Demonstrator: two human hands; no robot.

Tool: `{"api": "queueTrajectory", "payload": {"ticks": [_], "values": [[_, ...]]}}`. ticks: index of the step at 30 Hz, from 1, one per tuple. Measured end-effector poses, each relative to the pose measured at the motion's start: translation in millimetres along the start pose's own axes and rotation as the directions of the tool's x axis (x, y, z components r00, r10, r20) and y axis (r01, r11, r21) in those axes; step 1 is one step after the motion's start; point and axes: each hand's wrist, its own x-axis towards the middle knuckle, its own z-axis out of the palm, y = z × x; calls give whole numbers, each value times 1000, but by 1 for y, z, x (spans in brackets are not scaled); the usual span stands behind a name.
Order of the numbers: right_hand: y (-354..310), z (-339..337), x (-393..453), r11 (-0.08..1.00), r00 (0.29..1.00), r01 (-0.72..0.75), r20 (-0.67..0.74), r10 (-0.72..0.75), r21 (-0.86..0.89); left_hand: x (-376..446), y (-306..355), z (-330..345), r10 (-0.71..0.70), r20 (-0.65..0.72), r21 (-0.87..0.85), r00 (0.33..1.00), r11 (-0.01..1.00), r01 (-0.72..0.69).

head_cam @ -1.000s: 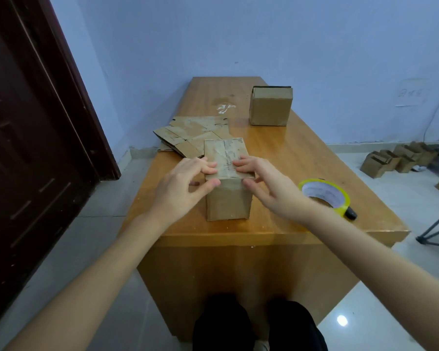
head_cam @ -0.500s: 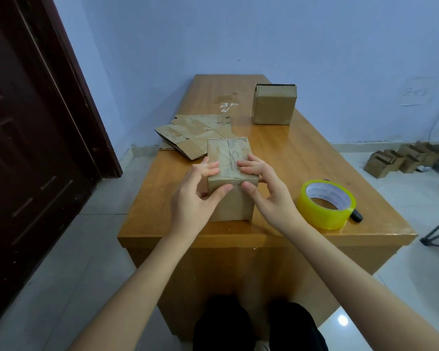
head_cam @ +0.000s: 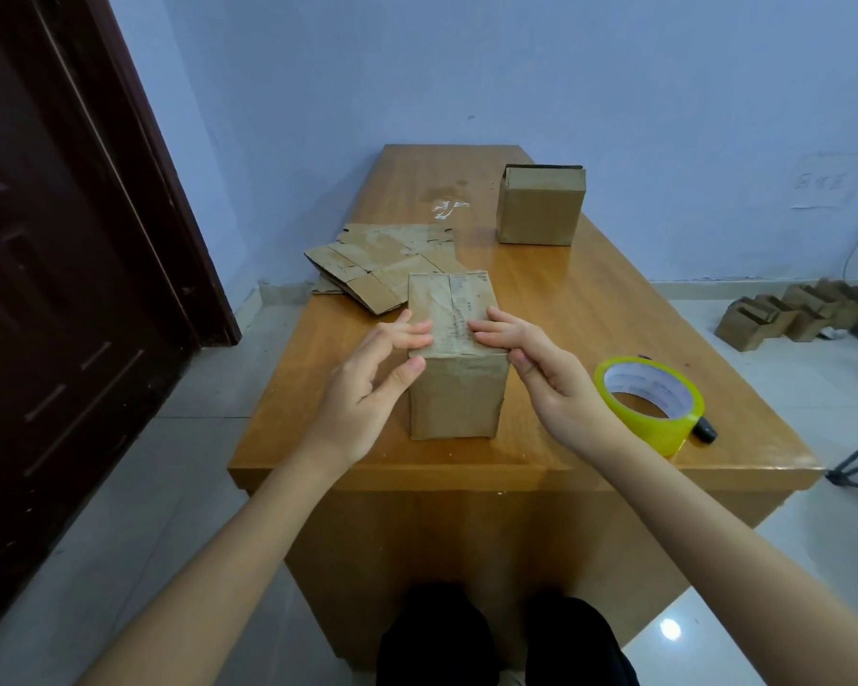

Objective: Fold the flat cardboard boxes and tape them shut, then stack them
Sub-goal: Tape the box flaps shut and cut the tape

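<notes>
The folded box (head_cam: 456, 358) stands upright between your two hands near the front edge of the wooden table (head_cam: 590, 309), its top flaps down and a strip of clear tape running along the seam; your left hand (head_cam: 367, 388) is at its left top edge, fingers spread and laid flat on the top face, thumb pressed against the upper left corner of the front face; your right hand (head_cam: 541, 363) mirrors it on the other side, fingertips resting on the top beside the seam and the thumb by the right top corner, where you cannot tell whether it touches; neither hand curls round the box, both press it flat-fingered; beyond your left fingertips, just behind the box and partly hidden by it, lies the pile of flat cardboard (head_cam: 377, 264), several sheets overlapping at angles; well beyond your right hand, toward the far wall, a second box (head_cam: 541, 205) stands on the table with its top open; just outside your right wrist sits the roll of yellow-edged tape (head_cam: 650, 403), lying flat near the front right corner; a small black object (head_cam: 704, 430) touches the roll on its far side from you.
</notes>
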Motion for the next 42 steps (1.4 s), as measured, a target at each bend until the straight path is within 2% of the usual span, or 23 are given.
{"api": "queueTrajectory", "payload": {"ticks": [3, 5, 8, 10, 12, 14, 16, 17, 19, 21, 24, 25, 27, 30, 34, 38, 42], "values": [[-7, -3, -1, 999, 1000, 9, -4, -9, -44, 0, 2, -1, -14, -5, -49, 1000, 999, 14], [-18, -14, 2, 999, 998, -11, 54, 13, -37, 4, 5, -4, -33, -4, -60, 999, 998, 33], [-32, -36, 23, 991, 978, -116, 168, 127, -70, 13, 13, -8, -49, -6, 34, 999, 998, 49], [-30, -48, 46, 957, 968, -207, 97, 231, -204, 18, 16, -7, -90, -20, 93, 996, 991, 92], [-24, -57, 70, 869, 909, -357, 86, 407, -342, 19, 19, -6, -116, -24, 111, 993, 987, 118], [-17, -61, 85, 805, 818, -439, 193, 542, -399, 19, 22, -6, -131, -23, 114, 991, 985, 132], [-13, -64, 89, 799, 785, -456, 246, 569, -392, 19, 25, -8, -172, -28, 123, 985, 977, 174], [-14, -66, 89, 804, 785, -469, 245, 569, -366, 20, 28, -10, -238, -26, 127, 971, 963, 240], [-18, -73, 86, 799, 772, -524, 232, 592, -295, 26, 37, -19, -444, -27, 167, 896, 881, 442], [-26, -84, 82, 747, 703, -609, 255, 664, -267, 36, 46, -33, -584, -18, 345, 812, 758, 553], [-45, -88, 71, 663, 534, -688, 413, 738, -294, 63, 58, -49, -692, 115, 496, 713, 662, 563], [-51, -85, 67, 662, 514, -692, 447, 732, -288, 73, 61, -51, -719, 164, 515, 675, 646, 563], [-59, -76, 60, 668, 527, -702, 450, 721, -247, 94, 64, -49, -757, 199, 576, 622, 604, 551], [-69, -63, 56, 662, 549, -703, 393, 738, -259, 124, 57, -33, -743, 172, 657, 646, 575, 487], [-80, -44, 49, 624, 551, -682, 293, 781, -381, 142, 53, 5, -629, 196, 760, 752, 582, 289], [-81, -32, 45, 578, 580, -654, 168, 798, -488, 151, 44, 30, -535, 272, 678, 800, 696, 235], [-80, -32, 44, 566, 582, -628, 159, 797, -534, 153, 38, 40, -487, 323, 612, 812, 761, 213]]}}
